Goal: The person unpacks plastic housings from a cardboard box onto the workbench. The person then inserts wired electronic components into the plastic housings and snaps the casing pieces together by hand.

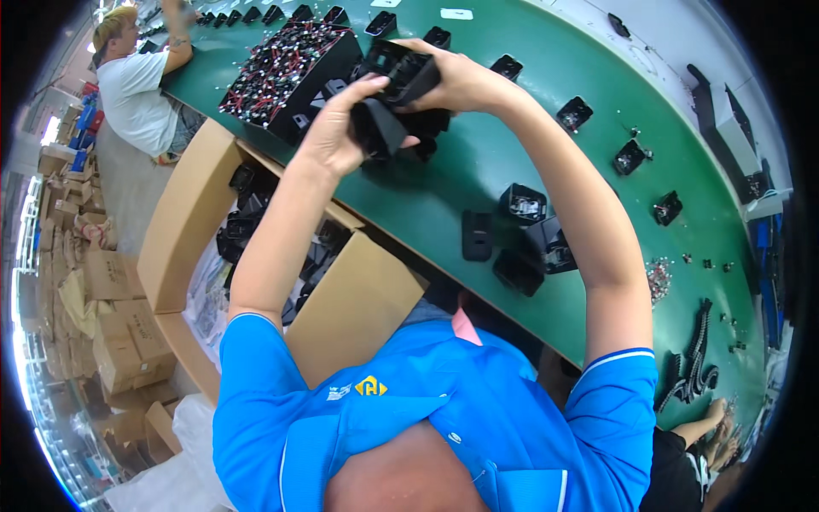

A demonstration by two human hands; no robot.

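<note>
Left hand: your left hand [331,132] is closed around the lower black housing [373,128], with 1 fingertip showing past its far side.
Right hand: your right hand [463,81] has its fingers bent over the upper black housing [415,78], gripping it from the right.
Housings in hand: you hold these 2 parts above the table, close against each other; whether they touch, you cannot tell from this view.
Under the hands: more dark parts sit on the green table [426,200], partly hidden by your grip.
Left of the grip: a black box [331,70] stands just beside your hands, heaped with red and black wires [277,72] that have pale ends.
By your right forearm: a flat black cover [477,235] lies near a cluster of black housings [518,271].
Far side: a spaced row of black housings curves along the table, 1 of them [630,158] having small metal parts about it.
Right end: a pile of small parts [659,282] and a black segmented strip [698,350].
Below your left arm: an open cardboard carton [354,303] holds black parts [243,226].
People: 1 person in a white shirt [141,98] at upper left, another person in black [678,469] at lower right.
</note>
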